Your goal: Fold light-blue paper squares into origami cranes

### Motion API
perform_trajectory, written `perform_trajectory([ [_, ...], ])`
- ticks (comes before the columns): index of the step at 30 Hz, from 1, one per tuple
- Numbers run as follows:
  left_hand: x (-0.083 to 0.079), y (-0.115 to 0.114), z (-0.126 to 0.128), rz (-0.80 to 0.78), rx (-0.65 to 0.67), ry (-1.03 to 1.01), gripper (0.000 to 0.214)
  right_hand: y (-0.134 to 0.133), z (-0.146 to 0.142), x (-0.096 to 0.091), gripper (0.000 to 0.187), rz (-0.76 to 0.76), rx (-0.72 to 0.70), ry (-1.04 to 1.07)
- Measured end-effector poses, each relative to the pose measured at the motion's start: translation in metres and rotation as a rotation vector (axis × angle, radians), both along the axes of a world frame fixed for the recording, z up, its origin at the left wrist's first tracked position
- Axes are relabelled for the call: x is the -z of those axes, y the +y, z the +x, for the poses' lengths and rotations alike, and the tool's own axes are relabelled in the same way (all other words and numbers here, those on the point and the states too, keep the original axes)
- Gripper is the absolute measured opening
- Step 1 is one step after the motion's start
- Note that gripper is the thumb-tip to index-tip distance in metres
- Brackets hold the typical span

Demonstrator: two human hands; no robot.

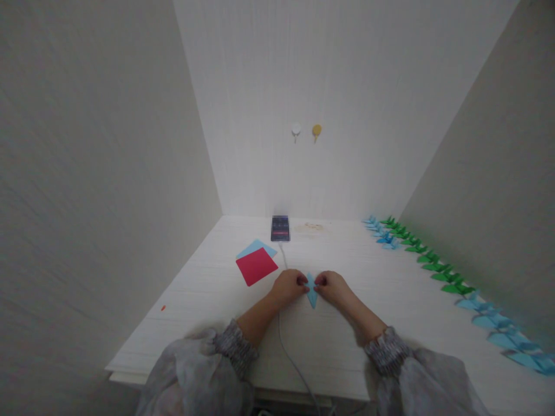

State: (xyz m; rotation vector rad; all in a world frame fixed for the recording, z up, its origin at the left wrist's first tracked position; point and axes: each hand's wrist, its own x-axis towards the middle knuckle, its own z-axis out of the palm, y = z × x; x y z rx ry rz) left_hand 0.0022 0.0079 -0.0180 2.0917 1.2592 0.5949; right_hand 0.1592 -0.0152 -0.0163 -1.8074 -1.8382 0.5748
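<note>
A small piece of light blue folded paper (pixel 312 297), narrow and pointed at its lower end, is between my two hands just over the white table. My left hand (pixel 291 287) pinches its left edge with thumb and fingers. On the opposite edge, my right hand (pixel 332 286) has its fingertips closed in the same way. Left of my hands lies a red paper square (pixel 256 267), partly covering a light blue paper sheet (pixel 251 247).
A phone (pixel 280 228) lies near the back wall, with a white cable (pixel 286 346) running toward the table's front edge. Rows of green folded cranes (pixel 437 268) and blue folded cranes (pixel 505 332) line the right side. An orange scrap (pixel 163 308) is at left.
</note>
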Motion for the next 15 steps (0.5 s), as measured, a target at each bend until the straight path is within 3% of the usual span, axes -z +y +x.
perform_trajectory([
  [5,-0.0024,-0.0013,0.0005,-0.005,-0.007,0.004,0.024,0.0021,0.0011,-0.0002,0.003,-0.010,0.024,-0.004],
  [15,-0.0070,-0.0050,-0.0007,-0.005,0.020,-0.021,0.019,-0.0054,0.0056,-0.0005,0.008,0.048,-0.117,0.087],
])
